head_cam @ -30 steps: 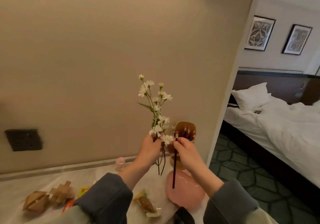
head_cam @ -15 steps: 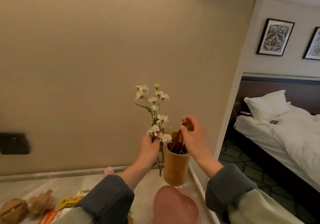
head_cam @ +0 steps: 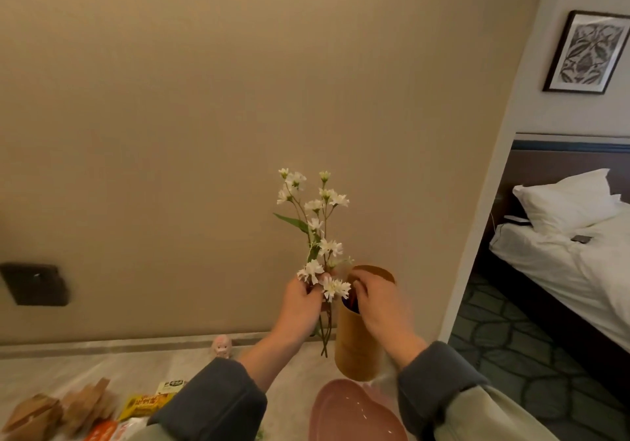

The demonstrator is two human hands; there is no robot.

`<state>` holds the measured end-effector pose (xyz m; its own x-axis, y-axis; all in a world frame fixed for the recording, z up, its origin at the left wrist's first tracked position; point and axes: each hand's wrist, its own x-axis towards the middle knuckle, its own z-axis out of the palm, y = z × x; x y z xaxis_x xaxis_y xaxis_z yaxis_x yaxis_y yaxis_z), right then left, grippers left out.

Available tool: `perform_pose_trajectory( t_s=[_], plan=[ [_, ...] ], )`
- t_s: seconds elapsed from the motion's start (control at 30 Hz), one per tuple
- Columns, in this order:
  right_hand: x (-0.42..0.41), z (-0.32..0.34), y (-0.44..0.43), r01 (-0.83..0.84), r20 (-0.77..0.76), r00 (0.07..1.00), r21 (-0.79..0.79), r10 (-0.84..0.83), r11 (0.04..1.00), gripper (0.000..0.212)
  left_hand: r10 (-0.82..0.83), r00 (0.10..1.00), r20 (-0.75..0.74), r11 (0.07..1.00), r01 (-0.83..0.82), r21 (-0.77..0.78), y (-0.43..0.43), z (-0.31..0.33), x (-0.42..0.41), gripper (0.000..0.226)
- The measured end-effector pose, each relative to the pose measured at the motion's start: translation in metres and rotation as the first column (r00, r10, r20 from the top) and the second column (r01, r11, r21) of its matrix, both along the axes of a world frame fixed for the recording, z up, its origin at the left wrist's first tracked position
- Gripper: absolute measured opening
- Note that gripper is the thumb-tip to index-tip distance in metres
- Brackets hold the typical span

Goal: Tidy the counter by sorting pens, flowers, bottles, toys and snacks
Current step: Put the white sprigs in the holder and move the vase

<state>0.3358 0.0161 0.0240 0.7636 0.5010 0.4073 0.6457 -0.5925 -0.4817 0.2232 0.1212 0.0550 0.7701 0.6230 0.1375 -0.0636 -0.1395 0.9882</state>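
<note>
My left hand (head_cam: pixel 301 307) grips a sprig of small white flowers (head_cam: pixel 320 222) by its stems and holds it upright above the counter (head_cam: pixel 119 369). Just to its right a tan cylindrical cup (head_cam: pixel 354 345) stands at the counter's right end. My right hand (head_cam: pixel 378 307) covers the cup's mouth, its curled fingers dipping inside onto the dark red pens (head_cam: pixel 351 301), which are mostly hidden. A little pink toy (head_cam: pixel 221 345) sits by the wall.
A pink heart-shaped dish (head_cam: pixel 347 413) lies in front of the cup. Yellow snack packets (head_cam: pixel 145 403), an orange packet (head_cam: pixel 102 432) and brown wooden pieces (head_cam: pixel 85 403) lie at the lower left. A dark wall plate (head_cam: pixel 34 284) is at left. The counter ends at right, with a bed (head_cam: pixel 562 263) beyond.
My right hand has lowered the dark pen into the cup and sunk onto the cup's mouth. The flower sprig in my left hand has stayed beside the cup.
</note>
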Motion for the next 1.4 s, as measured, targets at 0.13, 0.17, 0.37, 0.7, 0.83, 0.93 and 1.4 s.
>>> perform_pose_trajectory(
  t_s=[0.13,0.17,0.37,0.7,0.83,0.93,1.4],
  plan=[
    [0.003,-0.002,-0.004,-0.008,-0.048,0.999,-0.123,0.002,0.992,0.036,-0.040,0.999,-0.014,0.999,0.040,0.003,-0.002,-0.002,-0.001,0.022],
    [0.003,0.003,-0.005,-0.006,-0.070,0.998,-0.060,0.002,0.998,0.035,-0.057,0.998,-0.014,0.998,0.057,-0.002,-0.003,-0.002,-0.001,0.022],
    [-0.019,0.050,-0.006,-0.139,-0.404,0.841,0.482,0.361,0.865,0.041,-0.154,0.988,-0.017,0.988,0.154,0.020,-0.016,-0.001,-0.005,0.024],
    [-0.026,0.063,-0.030,0.040,-0.429,0.867,0.568,0.254,0.822,0.015,-0.078,0.995,0.059,0.997,0.080,-0.023,-0.031,0.011,-0.005,0.025],
    [-0.020,0.073,-0.045,0.055,-0.367,0.915,0.526,0.168,0.849,0.011,-0.002,0.999,0.032,1.000,0.002,-0.008,-0.030,0.018,-0.004,0.025],
    [-0.014,0.084,-0.053,0.054,-0.303,0.942,0.558,0.143,0.828,0.012,0.010,0.998,0.059,1.000,-0.009,-0.022,-0.030,0.027,0.001,0.025],
    [0.021,0.097,-0.044,0.002,-0.024,1.000,0.508,0.011,0.862,0.010,0.061,0.961,0.269,0.996,-0.039,-0.086,-0.026,0.069,0.058,0.024]
  ],
)
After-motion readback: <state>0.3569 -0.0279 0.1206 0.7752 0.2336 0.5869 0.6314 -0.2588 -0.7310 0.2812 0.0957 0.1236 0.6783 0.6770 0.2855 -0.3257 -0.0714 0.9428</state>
